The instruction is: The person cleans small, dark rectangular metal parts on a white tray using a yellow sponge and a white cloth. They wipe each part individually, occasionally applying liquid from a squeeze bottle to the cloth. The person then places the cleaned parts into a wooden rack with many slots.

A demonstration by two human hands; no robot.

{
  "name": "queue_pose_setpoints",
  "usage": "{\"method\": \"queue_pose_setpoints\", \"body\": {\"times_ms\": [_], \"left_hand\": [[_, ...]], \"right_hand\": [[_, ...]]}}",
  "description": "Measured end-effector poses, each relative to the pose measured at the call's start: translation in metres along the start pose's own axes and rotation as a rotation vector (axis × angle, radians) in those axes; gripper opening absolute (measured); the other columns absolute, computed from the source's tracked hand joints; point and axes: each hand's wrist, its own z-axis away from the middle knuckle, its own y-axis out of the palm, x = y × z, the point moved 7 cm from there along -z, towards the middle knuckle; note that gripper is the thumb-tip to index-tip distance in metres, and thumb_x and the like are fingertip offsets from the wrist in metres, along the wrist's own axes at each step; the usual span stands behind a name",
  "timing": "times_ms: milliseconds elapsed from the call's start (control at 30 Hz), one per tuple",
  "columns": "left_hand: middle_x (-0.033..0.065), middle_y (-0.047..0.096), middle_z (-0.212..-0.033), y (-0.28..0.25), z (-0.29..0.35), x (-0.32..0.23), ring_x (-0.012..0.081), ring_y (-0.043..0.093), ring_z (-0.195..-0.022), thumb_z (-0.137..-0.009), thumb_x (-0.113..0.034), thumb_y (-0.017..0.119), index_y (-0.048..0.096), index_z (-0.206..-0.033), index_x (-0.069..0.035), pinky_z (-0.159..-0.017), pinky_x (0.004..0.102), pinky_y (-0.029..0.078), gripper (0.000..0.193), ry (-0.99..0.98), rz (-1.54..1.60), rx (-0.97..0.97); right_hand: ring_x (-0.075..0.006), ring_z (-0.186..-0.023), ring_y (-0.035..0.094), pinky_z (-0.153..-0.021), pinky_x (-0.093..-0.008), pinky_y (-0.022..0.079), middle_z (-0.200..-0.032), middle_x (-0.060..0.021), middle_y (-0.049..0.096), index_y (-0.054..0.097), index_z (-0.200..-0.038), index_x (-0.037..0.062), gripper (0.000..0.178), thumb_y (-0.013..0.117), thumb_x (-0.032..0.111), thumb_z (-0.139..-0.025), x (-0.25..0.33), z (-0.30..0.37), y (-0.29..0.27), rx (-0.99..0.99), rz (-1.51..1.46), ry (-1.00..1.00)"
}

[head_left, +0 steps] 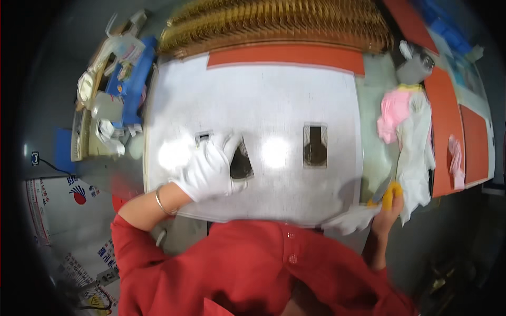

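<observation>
Red buttoned cloth shirt (247,263), white board (284,197) and ridged golden stack (279,26).
Left hand (211,166), in white fabric glove, grasping dark piece (241,166) over the board's left half: tilted, round-ended, partly covered. Similar rectangular piece (315,150), right half: flat, dark keyhole shape, finely lined margins. Right hand (389,211), yellow-tipped, beside blurred white cloth (350,219); grip cannot be told.

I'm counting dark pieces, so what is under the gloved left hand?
Under the left hand is the white board. A dark piece shows at the hand's right edge, and a dark corner just beyond it; the rest is covered.
</observation>
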Motion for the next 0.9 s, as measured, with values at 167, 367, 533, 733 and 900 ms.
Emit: {"method": "queue_pose_setpoints", "body": {"times_ms": [167, 367, 533, 733, 900], "left_hand": [[0.0215, 0.047, -0.114, -0.105, -0.102, 0.016, 0.0363, 0.048, -0.106, -0.055, -0.038, 0.078, 0.038, -0.126, 0.001, -0.091, 0.04, 0.04, 0.09, 0.092, 0.042, -0.177], [0.0192, 0.039, -0.13, -0.183, -0.279, 0.08, 0.0348, 0.04, -0.119, -0.064, -0.045, 0.073, 0.026, -0.136, -0.006, -0.097, 0.0391, 0.037, 0.094, -0.117, -0.232, -0.166], [0.0171, 0.037, -0.133, -0.151, -0.366, 0.072, 0.0329, 0.04, -0.121, -0.062, -0.04, 0.076, 0.022, -0.139, -0.008, -0.098, 0.0388, 0.037, 0.099, -0.064, -0.251, 0.043], [0.0204, 0.048, -0.125, -0.115, -0.404, 0.077, 0.0251, 0.055, -0.106, -0.078, -0.021, 0.065, 0.03, -0.134, -0.002, -0.086, 0.0355, 0.048, 0.07, 0.051, -0.194, 0.114], [0.0178, 0.042, -0.131, -0.14, -0.372, 0.056, 0.0258, 0.046, -0.114, -0.063, -0.016, 0.071, 0.019, -0.137, 0.002, -0.091, 0.0359, 0.042, 0.093, 0.06, 0.071, 0.269]], "right_hand": [[-0.0064, -0.058, 0.048, -0.051, -0.0194, 0.04, -0.075, -0.001, 0.053, 0.05, -0.091, 0.0007, 0.012, 0.052, 0.012, -0.087, 0.009, 0.003, 0.007, -0.007, -0.246, 0.139], [-0.007, -0.06, 0.049, -0.054, -0.0185, 0.038, -0.074, -0.0008, 0.054, 0.052, -0.087, 0.0015, 0.014, 0.057, 0.014, -0.085, 0.0, -0.001, 0.005, 0.062, -0.229, 0.157], [-0.0075, -0.063, 0.05, -0.057, -0.0193, 0.038, -0.075, -0.0016, 0.055, 0.053, -0.087, 0.0007, 0.017, 0.059, 0.017, -0.084, 0.005, 0.002, 0.0, -0.024, -0.174, 0.151], [-0.0098, -0.069, 0.047, -0.063, -0.022, 0.038, -0.075, -0.001, 0.051, 0.053, -0.087, -0.0007, 0.018, 0.057, 0.016, -0.083, 0.001, 0.004, -0.008, -0.074, -0.003, 0.088], [-0.0064, -0.065, 0.049, -0.057, -0.0186, 0.039, -0.079, -0.0014, 0.053, 0.053, -0.093, -0.0006, 0.021, 0.058, 0.018, -0.086, 0.008, 0.0, -0.002, -0.008, -0.113, 0.119]]}}
